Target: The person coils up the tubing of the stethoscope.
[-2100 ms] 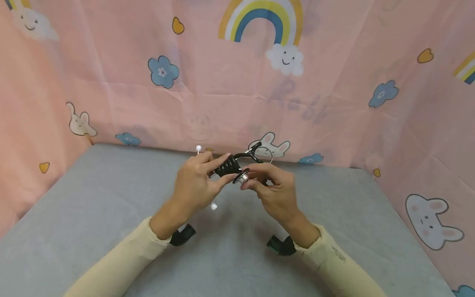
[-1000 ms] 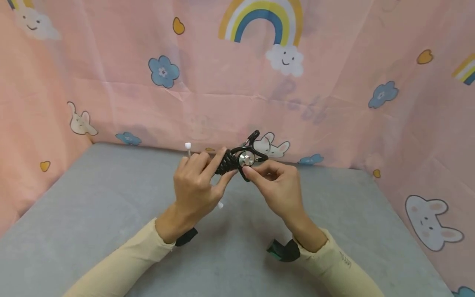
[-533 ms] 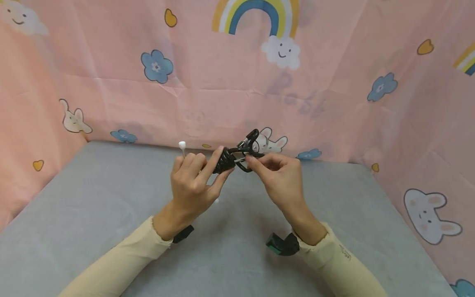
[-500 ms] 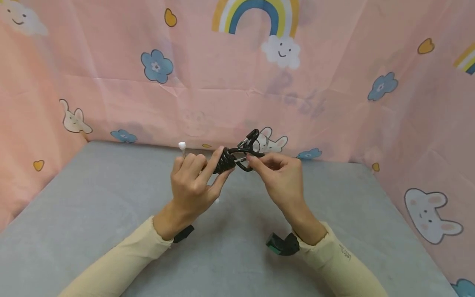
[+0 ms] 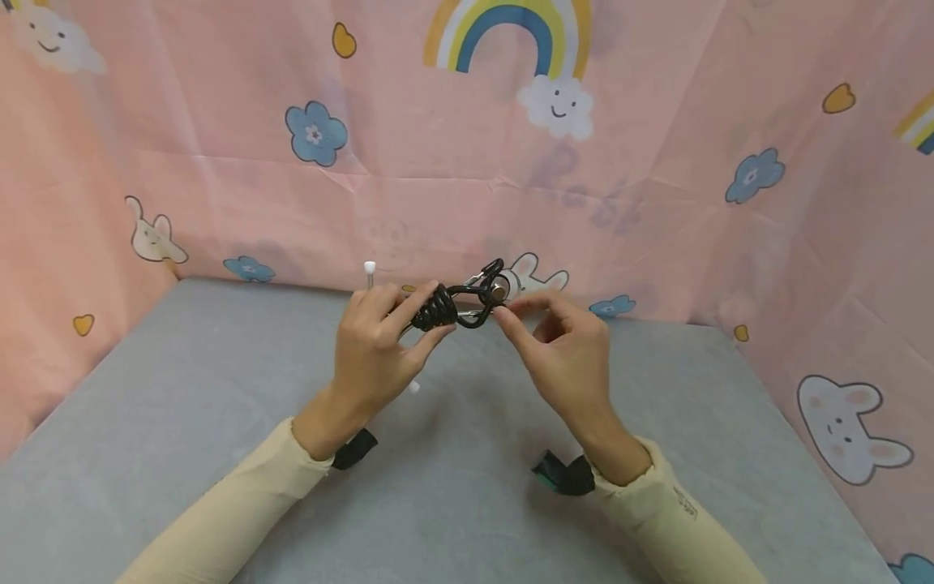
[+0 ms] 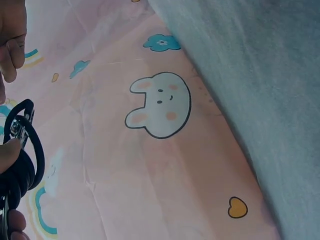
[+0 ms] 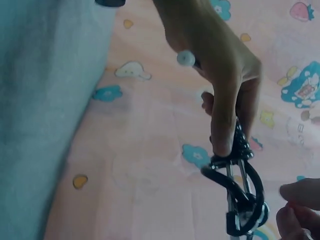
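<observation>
A stethoscope is held in the air above the table, its black tubing (image 5: 438,307) wound in tight coils around the metal ear tubes. My left hand (image 5: 368,341) pinches the coils between thumb and fingers. White ear tips (image 5: 370,267) poke out above and below that hand. Beyond the coils, the tubing's loop (image 7: 257,182) surrounds the ends of the metal tubes, and the round silver chest piece (image 5: 499,289) sits at this end. My right hand (image 5: 572,349) is beside the loop, fingers bent; in the right wrist view a small gap separates its fingertips (image 7: 290,191) from the stethoscope.
A grey cloth-covered table (image 5: 452,503) lies below both hands. Pink printed curtain (image 5: 657,235) hangs behind and along the sides, close to the table's back edge. Dark wrist-camera mounts (image 5: 565,474) stick out under the sleeves.
The chest piece has gone from between the right fingers to the tubing loop at the stethoscope's end. My right hand has drawn slightly right, off it; the left keeps its grip on the coils.
</observation>
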### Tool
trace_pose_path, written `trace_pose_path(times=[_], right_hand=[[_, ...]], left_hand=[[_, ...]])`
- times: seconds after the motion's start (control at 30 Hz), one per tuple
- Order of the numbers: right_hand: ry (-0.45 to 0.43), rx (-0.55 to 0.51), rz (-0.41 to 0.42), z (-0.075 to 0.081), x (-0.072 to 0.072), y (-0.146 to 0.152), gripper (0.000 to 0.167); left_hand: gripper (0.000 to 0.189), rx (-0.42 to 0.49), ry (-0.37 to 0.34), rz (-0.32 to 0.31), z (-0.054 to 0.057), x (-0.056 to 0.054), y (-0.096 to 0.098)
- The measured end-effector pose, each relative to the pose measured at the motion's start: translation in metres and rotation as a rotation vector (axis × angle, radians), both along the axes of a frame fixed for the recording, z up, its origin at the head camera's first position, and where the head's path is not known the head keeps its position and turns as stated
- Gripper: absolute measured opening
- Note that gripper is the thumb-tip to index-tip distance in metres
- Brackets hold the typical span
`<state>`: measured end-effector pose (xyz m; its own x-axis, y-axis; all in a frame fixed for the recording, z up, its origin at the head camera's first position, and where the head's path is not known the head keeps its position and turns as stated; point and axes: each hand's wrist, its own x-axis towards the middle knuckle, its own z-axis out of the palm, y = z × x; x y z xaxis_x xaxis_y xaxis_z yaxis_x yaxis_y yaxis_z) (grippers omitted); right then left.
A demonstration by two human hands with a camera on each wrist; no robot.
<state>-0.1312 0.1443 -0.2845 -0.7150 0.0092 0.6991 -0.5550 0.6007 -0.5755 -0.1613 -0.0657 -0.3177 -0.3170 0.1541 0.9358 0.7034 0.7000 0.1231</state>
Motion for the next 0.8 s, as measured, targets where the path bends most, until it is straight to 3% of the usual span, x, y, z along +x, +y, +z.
trace_pose_path(times=[0.13,0.27,0.37,0.47,0.8], right_hand=[[0.083,0.185,0.036,0.004,-0.003,0.006,0.045],[0.073,0.344,0.119,0.006,-0.009,0.014,0.070],[0.028,0.401,0.186,0.008,-0.011,0.018,0.074],[-0.014,0.417,0.218,0.008,-0.012,0.021,0.074],[-0.040,0.375,0.224,0.006,-0.018,0.021,0.068]], left_hand=[[0.050,-0.028,-0.049,-0.059,0.004,-0.002,-0.005],[0.051,-0.074,-0.109,-0.175,0.010,-0.006,-0.013],[0.051,-0.102,-0.150,-0.253,0.014,-0.008,-0.019],[0.052,-0.112,-0.185,-0.288,0.016,-0.010,-0.024],[0.045,-0.219,-0.306,-0.284,0.020,-0.017,-0.040]])
